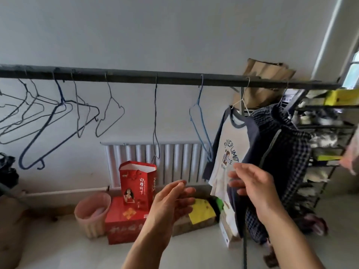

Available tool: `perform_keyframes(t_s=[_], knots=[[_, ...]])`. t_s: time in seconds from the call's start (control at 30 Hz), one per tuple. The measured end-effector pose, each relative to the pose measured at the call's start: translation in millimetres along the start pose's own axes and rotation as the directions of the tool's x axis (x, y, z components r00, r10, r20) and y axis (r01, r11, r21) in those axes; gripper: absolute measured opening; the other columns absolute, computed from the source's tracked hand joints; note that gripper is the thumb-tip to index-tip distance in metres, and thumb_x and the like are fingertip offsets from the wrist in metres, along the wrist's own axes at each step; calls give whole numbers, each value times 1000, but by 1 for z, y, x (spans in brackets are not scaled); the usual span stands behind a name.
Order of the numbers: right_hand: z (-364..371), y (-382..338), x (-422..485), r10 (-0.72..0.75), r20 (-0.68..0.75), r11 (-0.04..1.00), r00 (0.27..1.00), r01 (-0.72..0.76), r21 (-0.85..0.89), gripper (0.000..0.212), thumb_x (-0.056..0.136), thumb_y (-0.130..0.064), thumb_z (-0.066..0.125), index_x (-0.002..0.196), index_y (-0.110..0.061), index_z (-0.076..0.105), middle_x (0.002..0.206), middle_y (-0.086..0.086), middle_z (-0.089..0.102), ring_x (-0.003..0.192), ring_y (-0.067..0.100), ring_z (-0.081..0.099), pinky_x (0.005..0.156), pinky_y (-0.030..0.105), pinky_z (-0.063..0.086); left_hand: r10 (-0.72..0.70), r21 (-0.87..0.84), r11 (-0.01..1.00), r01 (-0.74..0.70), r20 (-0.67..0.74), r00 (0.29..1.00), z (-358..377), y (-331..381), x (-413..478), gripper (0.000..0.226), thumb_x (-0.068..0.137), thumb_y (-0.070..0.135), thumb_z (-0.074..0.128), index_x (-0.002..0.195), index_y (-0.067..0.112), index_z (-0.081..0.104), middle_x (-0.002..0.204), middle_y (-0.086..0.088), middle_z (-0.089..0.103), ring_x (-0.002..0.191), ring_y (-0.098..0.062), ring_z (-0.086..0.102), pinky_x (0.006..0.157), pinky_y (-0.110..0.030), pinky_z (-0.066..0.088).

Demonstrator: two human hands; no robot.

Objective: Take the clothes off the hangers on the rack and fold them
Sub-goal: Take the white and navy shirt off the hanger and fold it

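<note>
A dark rail (pixel 174 77) crosses the view, carrying several empty wire hangers (pixel 108 115). At its right end hangs a white T-shirt with navy sleeves (pixel 231 144) on a light hanger, and beside it a dark checked garment (pixel 287 152). My right hand (pixel 252 183) is raised with relaxed fingers just in front of the T-shirt's lower part, holding nothing. My left hand (pixel 171 199) hovers to its left, fingers straight, away from any clothing.
Below the rail stand a white radiator (pixel 174 162), a red gift bag (pixel 138 183) on a red box (pixel 122 224), a pink bin (pixel 93 214) and a yellow-topped box (pixel 202 210). A dark shelf unit (pixel 326 144) with shoes fills the right side.
</note>
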State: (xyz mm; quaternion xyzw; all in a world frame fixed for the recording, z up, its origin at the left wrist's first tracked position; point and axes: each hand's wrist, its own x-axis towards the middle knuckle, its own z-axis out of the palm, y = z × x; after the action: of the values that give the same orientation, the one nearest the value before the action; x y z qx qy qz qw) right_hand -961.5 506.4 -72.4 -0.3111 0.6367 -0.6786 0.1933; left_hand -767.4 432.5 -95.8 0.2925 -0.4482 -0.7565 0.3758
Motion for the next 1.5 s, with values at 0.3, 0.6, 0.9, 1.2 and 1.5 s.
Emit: perform_keyframes(t_s=[0.3,0.6,0.9,1.2,1.5], knots=[[-25,-43,143,-468,-184,763,864,289,-579,24,89,-23,53,104,-14,70,108,17,63,103,35,58,87,39,48,45,178,983,-52,42,998,41,6,32,22,99,23,52,115,15,65,102,-11,75,85,-23,68,91,-45,53],[-11,-51,209,-132,-85,562,988,4,-827,49,100,-31,40,134,3,38,138,28,46,125,45,47,96,47,40,76,184,980,-78,18,997,40,14,38,23,98,25,52,114,16,67,101,-8,75,90,-23,70,81,-35,54],[-25,-57,208,-388,-114,580,914,147,-802,32,102,-25,38,119,-2,51,124,28,56,115,44,52,88,45,41,56,216,975,-54,-3,998,35,6,40,24,97,27,53,115,16,65,97,-6,76,91,-23,72,79,-35,54],[-93,-47,167,-537,112,523,836,434,-734,23,95,-36,53,89,-15,62,86,12,67,84,37,62,71,46,50,250,402,866,-297,166,954,68,15,35,18,98,23,52,104,18,69,91,-2,75,83,-17,70,75,-25,56],[-151,-60,105,-457,262,593,850,511,-622,52,84,-50,65,112,-7,71,112,2,68,107,14,58,86,18,39,573,591,565,-575,221,789,95,41,76,16,95,12,59,97,22,72,89,7,73,83,-6,67,78,-23,55]])
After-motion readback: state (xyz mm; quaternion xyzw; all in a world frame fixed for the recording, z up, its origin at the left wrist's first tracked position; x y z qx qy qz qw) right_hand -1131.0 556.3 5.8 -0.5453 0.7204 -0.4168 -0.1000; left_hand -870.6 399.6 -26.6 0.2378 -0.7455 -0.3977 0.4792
